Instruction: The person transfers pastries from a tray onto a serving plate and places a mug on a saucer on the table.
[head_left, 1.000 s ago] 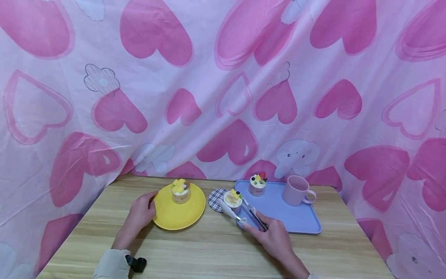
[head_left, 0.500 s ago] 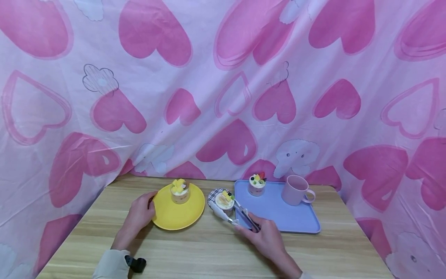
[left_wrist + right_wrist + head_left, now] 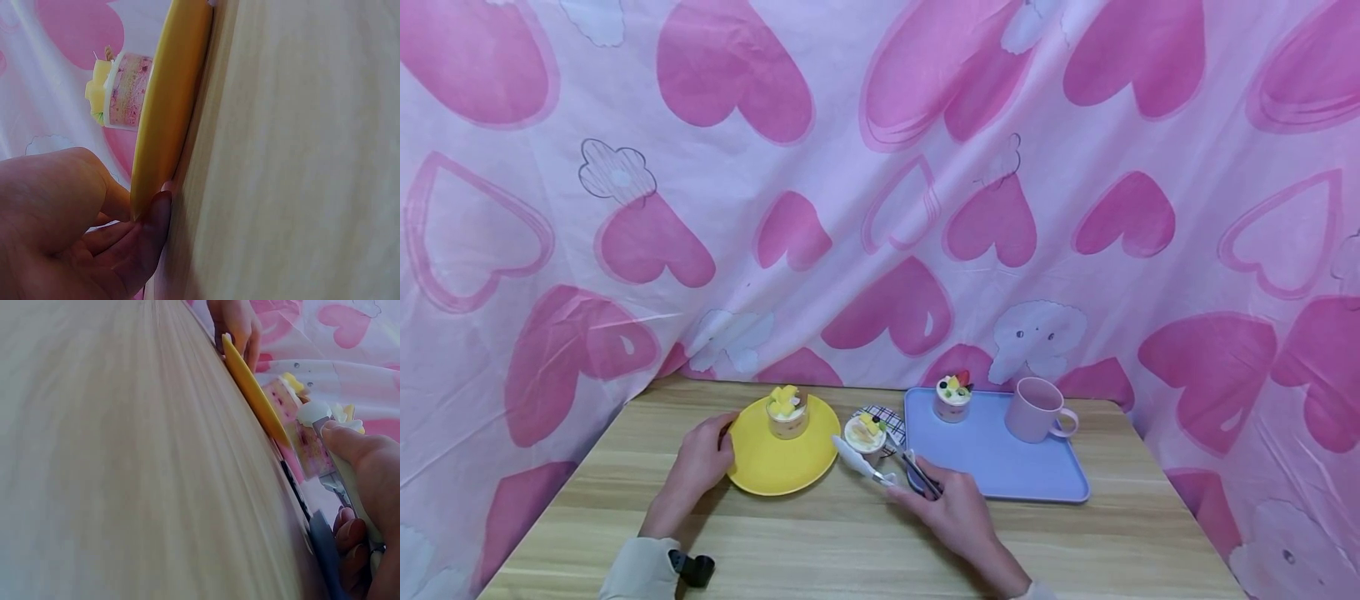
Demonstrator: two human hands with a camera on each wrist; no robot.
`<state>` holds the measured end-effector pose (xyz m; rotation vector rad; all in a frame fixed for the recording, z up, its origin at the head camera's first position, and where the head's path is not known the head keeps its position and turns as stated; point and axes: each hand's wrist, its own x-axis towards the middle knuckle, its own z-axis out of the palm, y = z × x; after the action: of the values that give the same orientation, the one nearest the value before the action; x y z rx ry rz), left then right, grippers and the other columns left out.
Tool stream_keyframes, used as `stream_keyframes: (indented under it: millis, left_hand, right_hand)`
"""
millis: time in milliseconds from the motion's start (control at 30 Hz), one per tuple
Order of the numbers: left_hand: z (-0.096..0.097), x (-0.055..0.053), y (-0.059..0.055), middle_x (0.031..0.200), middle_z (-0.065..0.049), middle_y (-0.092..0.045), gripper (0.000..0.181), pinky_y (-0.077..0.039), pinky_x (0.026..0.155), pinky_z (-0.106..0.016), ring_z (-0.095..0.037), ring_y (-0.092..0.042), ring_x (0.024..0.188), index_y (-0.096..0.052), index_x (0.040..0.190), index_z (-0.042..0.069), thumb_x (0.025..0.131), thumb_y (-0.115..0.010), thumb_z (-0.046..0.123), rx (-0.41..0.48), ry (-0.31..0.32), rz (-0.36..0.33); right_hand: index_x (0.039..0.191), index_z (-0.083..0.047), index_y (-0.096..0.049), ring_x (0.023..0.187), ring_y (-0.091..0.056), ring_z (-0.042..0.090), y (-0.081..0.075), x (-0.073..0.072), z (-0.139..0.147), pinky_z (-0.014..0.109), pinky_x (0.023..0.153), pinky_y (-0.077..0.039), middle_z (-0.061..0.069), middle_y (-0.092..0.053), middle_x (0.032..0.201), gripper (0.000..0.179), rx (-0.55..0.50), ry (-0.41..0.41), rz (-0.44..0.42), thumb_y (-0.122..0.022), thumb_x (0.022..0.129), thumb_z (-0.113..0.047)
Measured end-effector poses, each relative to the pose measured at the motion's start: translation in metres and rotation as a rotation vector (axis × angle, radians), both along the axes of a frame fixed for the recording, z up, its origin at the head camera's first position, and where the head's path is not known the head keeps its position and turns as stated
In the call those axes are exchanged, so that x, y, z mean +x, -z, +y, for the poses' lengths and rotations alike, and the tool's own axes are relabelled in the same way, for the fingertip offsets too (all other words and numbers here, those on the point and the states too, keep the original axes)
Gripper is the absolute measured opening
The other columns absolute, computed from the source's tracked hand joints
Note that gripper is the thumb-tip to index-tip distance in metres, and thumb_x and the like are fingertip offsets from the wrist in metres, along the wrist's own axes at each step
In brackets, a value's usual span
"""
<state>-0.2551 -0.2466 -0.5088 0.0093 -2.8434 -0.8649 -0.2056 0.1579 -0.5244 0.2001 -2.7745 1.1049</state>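
Short of the back edge of the table (image 3: pixel 775 542), tongs (image 3: pixel 853 458) hold a dessert cup (image 3: pixel 865 435) upright, beyond and left of the right hand (image 3: pixel 953 510) gripping them, while the farther left hand (image 3: pixel 702 460) pinches the yellow plate (image 3: pixel 782 469).

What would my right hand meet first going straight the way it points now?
Probably the yellow plate, reached by the tongs and gripped dessert cup; whether they'd clear its rim is unclear.

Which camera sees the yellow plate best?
The head view, because there the yellow plate shows most of its round top. The left wrist view shows only its side, cut off by the frame, with the left hand gripping it. The right wrist view shows it thin and sideways.
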Motion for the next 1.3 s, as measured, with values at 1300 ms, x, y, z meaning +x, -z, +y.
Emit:
stream_keyframes:
  millis: [1300]
  left_hand:
    - [0.002,0.0,0.001,0.136,-0.028,-0.058,0.045,-0.048,0.104,-0.06,-0.046,-0.056,0.126,-0.052,0.141,-0.005,0.096,-0.052,0.004,0.001,-0.01,-0.007]
  right_hand:
    - [0.136,-0.024,-0.063,0.044,-0.034,0.004,0.002,-0.008,-0.059,0.023,0.035,-0.032,-0.008,-0.041,0.055,0.086,-0.094,-0.099,-0.028,-0.071,0.069,-0.077]
